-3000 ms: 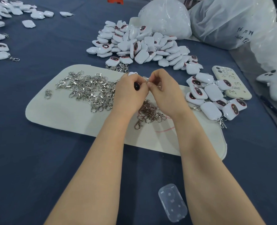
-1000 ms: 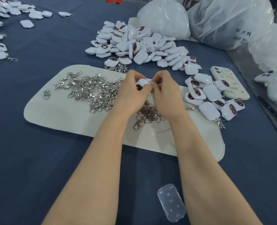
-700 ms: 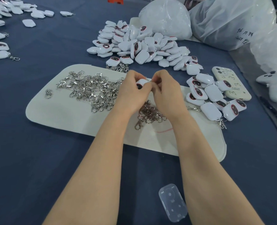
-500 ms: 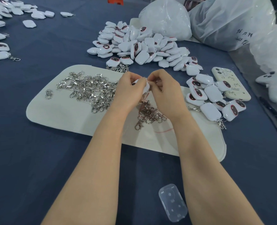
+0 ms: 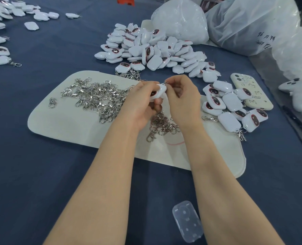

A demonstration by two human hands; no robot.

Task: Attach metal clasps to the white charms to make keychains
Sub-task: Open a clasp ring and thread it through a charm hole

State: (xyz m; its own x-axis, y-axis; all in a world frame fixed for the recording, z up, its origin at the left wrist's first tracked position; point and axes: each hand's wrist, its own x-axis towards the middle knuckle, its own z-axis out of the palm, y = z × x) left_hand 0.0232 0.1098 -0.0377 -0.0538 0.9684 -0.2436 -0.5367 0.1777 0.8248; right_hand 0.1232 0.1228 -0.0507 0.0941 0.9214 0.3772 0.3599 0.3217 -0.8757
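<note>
Your left hand [image 5: 143, 103] curls its grip round the white charm [image 5: 158, 91] above the mat [image 5: 67, 124], long axis running toward 1 o'clock. At that loop end, your right hand [image 5: 182, 98] pinches the metal clasp [image 5: 165, 83] in a narrow grip, touching the charm's tip.

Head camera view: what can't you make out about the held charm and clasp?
- Head view: the clasp is tiny and mostly covered by the right hand; whether it is hooked on cannot be told.
- Head view: the white charm is half covered by the left hand.
- Head view: plastic bag writing, too small to read.
</note>
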